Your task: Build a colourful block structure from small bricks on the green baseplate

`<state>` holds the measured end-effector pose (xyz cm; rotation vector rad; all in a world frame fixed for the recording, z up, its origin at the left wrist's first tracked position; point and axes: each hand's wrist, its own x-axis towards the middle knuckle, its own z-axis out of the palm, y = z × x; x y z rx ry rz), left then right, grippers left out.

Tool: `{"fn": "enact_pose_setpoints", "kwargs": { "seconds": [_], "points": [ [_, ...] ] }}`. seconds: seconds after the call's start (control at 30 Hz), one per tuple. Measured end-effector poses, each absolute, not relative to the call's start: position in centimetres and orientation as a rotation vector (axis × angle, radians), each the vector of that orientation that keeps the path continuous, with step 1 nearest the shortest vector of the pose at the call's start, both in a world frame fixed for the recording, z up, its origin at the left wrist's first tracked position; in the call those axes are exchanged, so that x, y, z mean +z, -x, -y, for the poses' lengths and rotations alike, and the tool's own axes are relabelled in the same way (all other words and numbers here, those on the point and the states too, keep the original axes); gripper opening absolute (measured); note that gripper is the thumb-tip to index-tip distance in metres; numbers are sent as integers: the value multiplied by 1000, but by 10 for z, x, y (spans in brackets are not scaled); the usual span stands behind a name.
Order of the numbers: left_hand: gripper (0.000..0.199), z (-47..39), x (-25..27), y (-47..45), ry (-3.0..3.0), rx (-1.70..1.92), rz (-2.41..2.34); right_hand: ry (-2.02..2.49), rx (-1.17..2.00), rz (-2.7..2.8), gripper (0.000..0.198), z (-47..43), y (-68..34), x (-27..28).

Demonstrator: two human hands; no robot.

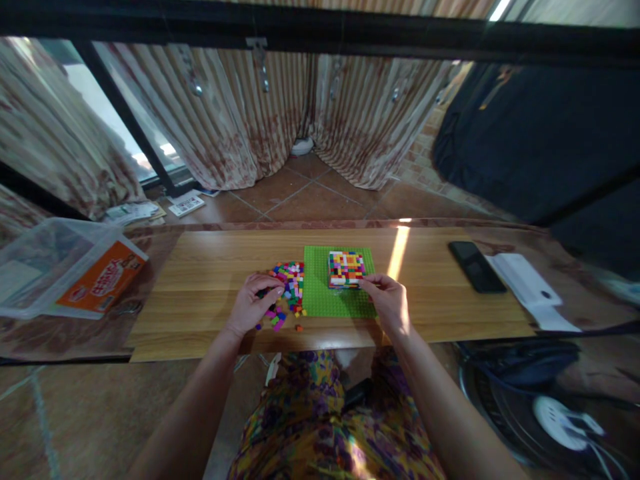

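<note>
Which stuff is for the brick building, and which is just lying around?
For the building:
- loose bricks, by the left hand
- brick block, at the right hand's fingertips
- green baseplate under it

Probably just lying around:
- black phone
- white thing beside it
- clear box, orange label

Left of the green baseplate, left hand kinda covers some bricks; further left, clear bin gets cropped.

A bright strip of sunlight glares across the wooden tabletop; outer edges look stretched.
</note>
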<state>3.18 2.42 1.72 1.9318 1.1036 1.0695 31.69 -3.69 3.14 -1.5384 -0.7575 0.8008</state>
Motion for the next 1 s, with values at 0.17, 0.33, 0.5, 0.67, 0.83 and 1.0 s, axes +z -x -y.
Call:
{"fn": "enact_pose_setpoints", "kwargs": {
  "seconds": [0.17,0.33,0.5,0.67,0.83,1.0],
  "points": [
    [18,-25,16,-32,-1939,1080,-1091,1551,860,704,30,35,-313,38],
    [18,-25,17,-31,-1949,1071,-1103,1591,894,651,32,32,-311,45],
    [17,-25,16,-30,-1951,1065,-1106,1630,826,710,33,33,-312,42],
    [17,-26,14,-31,-1945,1102,-1094,1609,792,762,40,38,-314,32],
    [17,-26,12,-31,-1939,1090,-1113,1558,635,780,38,56,-302,24],
    [19,-25,12,-32,-1925,1094,-1136,1589,638,1106,22,82,-268,19]
  ]
}}
